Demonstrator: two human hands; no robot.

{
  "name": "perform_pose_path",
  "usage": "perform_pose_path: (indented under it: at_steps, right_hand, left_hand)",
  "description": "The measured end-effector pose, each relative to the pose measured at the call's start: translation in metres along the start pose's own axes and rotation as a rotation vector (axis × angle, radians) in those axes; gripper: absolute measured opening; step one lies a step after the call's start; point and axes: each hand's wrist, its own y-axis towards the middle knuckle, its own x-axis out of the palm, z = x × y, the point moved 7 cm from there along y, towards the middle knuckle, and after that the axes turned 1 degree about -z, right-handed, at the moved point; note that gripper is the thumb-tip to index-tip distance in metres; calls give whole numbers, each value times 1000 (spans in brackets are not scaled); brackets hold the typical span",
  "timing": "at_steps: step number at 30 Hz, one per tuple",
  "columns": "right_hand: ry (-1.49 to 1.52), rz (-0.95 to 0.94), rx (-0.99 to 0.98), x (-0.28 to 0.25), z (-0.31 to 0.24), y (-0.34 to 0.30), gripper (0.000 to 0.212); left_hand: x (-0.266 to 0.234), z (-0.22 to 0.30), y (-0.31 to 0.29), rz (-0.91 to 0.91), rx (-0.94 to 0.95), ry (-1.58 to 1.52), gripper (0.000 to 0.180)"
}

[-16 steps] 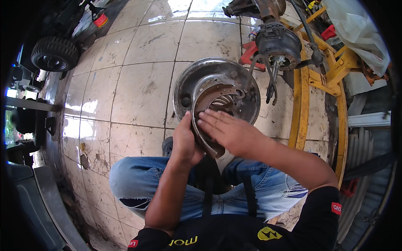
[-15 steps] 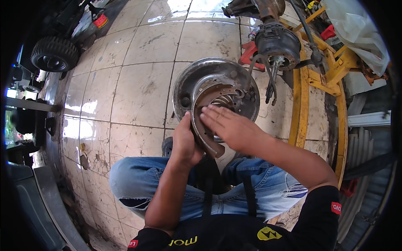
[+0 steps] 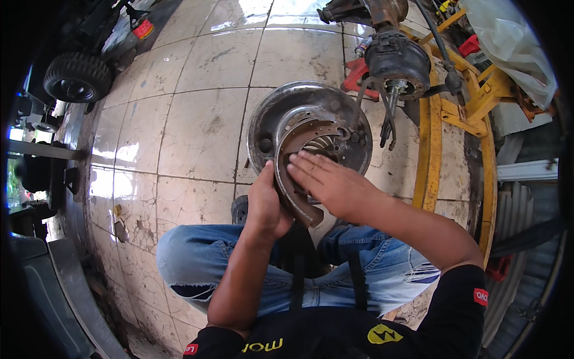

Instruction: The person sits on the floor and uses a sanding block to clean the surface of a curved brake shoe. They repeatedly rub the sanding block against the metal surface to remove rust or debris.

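Observation:
A curved, rust-brown brake shoe (image 3: 292, 143) is tilted up in front of me, between my knees. My left hand (image 3: 266, 203) grips its outer edge from the left, thumb up along the rim, with some fingers hidden behind it. My right hand (image 3: 329, 182) lies with straight fingers against the inner face of the shoe, fingertips near the middle of its curve. Just beyond stands a round, dark metal dish with a bright rim (image 3: 263, 113), partly covered by the shoe. A ribbed metal part (image 3: 320, 143) shows through the shoe's opening.
At the upper right, an axle hub with a splined shaft (image 3: 397, 66) hangs by a yellow metal frame (image 3: 430, 155). A red stand (image 3: 357, 75) is under it. A tyred wheel (image 3: 78, 76) stands at the far left. Cracked pale tiles (image 3: 197, 131) cover the floor.
My right fingers have slid slightly down along the shoe's inner face. The shoe's lower end has shifted a little to the right; my left hand keeps its grip.

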Motion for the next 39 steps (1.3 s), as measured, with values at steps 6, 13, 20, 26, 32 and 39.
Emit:
perform_pose_path:
  at_steps: [6, 13, 20, 26, 32, 39]
  right_hand:
    - [14, -26, -21, -2, -7, -2, 50]
    - [43, -21, -44, -1, -10, -3, 51]
    - [34, -17, -74, -4, -16, -3, 48]
    - [16, -8, -26, -5, -16, -4, 48]
    - [-56, 30, 40, -1, -1, -1, 48]
    - [-25, 24, 8, 0, 6, 2, 48]
  left_hand:
    - [1, 2, 0, 3, 11, 22, 50]
    - [-3, 1, 2, 6, 3, 1, 50]
    - [-6, -1, 4, -13, -9, -9, 50]
    - [-6, 0, 2, 15, -13, 0, 49]
    - [-5, -1, 2, 59, -6, 3, 48]
    - [-8, -1, 5, 10, 10, 20, 48]
